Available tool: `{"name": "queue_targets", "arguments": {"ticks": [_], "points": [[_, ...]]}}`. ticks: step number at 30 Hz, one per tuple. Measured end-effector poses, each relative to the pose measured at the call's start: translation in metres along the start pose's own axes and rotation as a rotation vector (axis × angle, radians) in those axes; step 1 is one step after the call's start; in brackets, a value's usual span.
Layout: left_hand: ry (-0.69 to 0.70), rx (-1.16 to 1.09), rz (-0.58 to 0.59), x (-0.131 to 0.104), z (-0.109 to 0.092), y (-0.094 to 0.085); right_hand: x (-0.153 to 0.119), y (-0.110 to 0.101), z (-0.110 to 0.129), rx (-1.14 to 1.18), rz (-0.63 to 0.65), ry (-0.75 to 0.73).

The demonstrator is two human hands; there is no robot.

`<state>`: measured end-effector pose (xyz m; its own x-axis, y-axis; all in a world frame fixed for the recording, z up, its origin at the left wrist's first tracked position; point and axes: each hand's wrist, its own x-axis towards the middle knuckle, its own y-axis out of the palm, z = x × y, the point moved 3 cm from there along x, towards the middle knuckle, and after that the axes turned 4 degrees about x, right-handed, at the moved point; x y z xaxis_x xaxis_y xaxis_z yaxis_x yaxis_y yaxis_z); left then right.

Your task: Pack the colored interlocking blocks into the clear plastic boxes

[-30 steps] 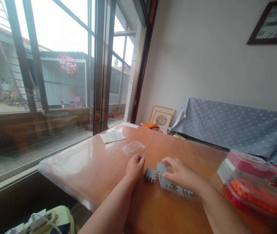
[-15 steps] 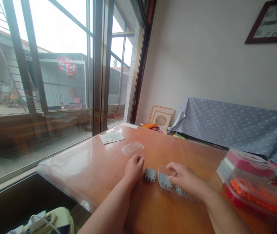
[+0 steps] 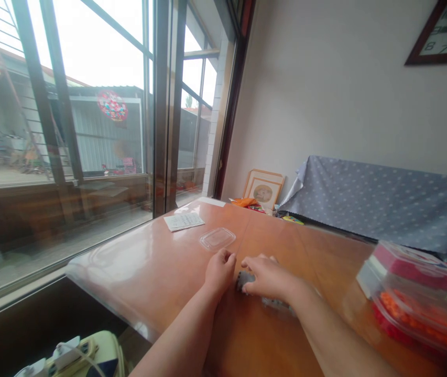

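Observation:
My left hand (image 3: 221, 269) rests on the table, its fingers curled in and pressed together. Whatever they may hold is hidden from me. Just right of it lies a grey notched piece (image 3: 242, 281), flat with toothed edges like an interlocking tile. Thumb and fingers of my right hand (image 3: 268, 275) are around this piece, covering much of it. Beneath my right wrist a clear plastic container (image 3: 278, 306) with more grey pieces shows in part. Its clear lid (image 3: 218, 239) seems to be the flat tray-like one lying beyond my left hand.
A folded paper (image 3: 184, 222) lies near the window side of the wooden table (image 3: 148, 262). Stacked clear boxes with red and orange contents (image 3: 415, 303) stand at the right. A power strip (image 3: 72, 353) sits below the table's left edge.
My right hand has moved left from the clear container to the grey piece beside my left hand. My left hand stays curled in place. The view has shifted slightly.

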<state>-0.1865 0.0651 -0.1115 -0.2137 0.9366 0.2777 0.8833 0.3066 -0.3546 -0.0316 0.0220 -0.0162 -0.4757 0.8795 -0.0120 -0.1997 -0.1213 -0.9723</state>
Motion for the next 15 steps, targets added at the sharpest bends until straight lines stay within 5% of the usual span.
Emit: {"name": "queue_targets", "arguments": {"ticks": [7,15], "points": [[0.002,0.001,0.001,0.001,0.004,0.002,0.009,0.007,-0.002,-0.027,0.007,0.0],[0.004,-0.003,0.007,0.003,0.008,0.004,-0.023,-0.029,-0.028,0.131,-0.181,0.038]]}}
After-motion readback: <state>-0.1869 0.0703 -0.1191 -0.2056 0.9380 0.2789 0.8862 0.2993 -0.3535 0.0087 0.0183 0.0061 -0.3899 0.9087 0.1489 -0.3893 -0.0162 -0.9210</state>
